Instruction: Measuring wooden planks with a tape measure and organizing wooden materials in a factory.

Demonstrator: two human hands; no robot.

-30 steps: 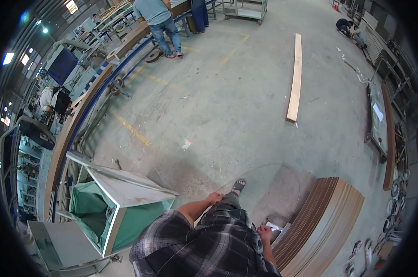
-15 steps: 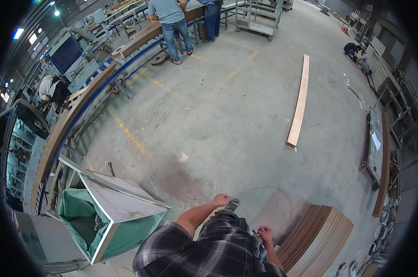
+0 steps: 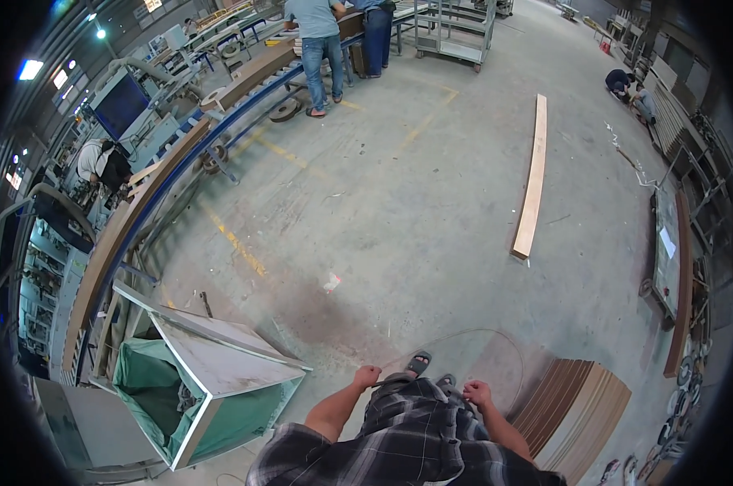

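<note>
My left hand (image 3: 366,376) hangs low in front of me beside the front of my dark plaid shirt (image 3: 399,437). Its fingers are curled closed, and whatever they may hold is hidden. On the other side of the shirt, my right hand (image 3: 477,394) is also curled, thumb turned inward; I cannot make out anything in it. Neither hand touches the stack of brown boards (image 3: 565,405), which lies on the floor close to my right forearm. Left of my left arm stands a white-framed bin (image 3: 213,356) lined with green cloth.
A long pale plank (image 3: 532,178) lies on the floor ahead right. Along the left runs a blue roller conveyor (image 3: 172,162) carrying brown beams, with people working beside it. A grey metal cart (image 3: 455,49) stands far ahead. A low trolley (image 3: 664,259) is at the right.
My left hand has drawn back and to the left, while my right hand has come slightly forward. Both feet now show. The bin and boards have shifted slightly right in the view.
</note>
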